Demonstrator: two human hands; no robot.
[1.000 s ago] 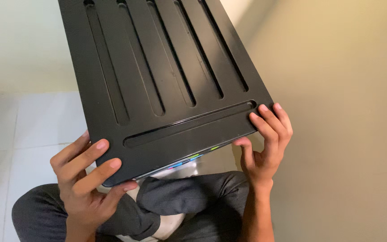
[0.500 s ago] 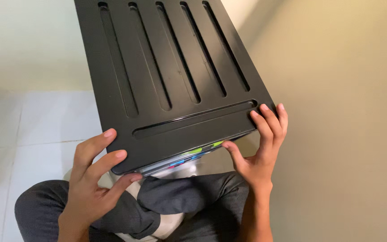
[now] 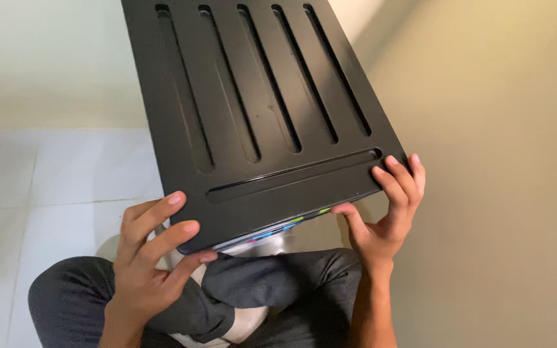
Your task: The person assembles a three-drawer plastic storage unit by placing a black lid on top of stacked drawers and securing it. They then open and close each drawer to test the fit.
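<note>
Flat black slotted panel (image 3: 259,109) (smooth, matte, five long grooves), long axis running away from the lap, left hand (image 3: 153,258) gripping its near-left corner, right hand (image 3: 385,212) pinching its near-right corner, above crossed grey-trousered legs (image 3: 272,290).

Head view, the only one I have: worn camera looking steeply down from above my lap, close in. A black slotted panel (image 3: 259,116) fills the upper centre, my left hand (image 3: 153,258) and right hand (image 3: 385,212) at its near corners; tiled floor (image 3: 46,187) left, beige wall (image 3: 498,193) right.
</note>
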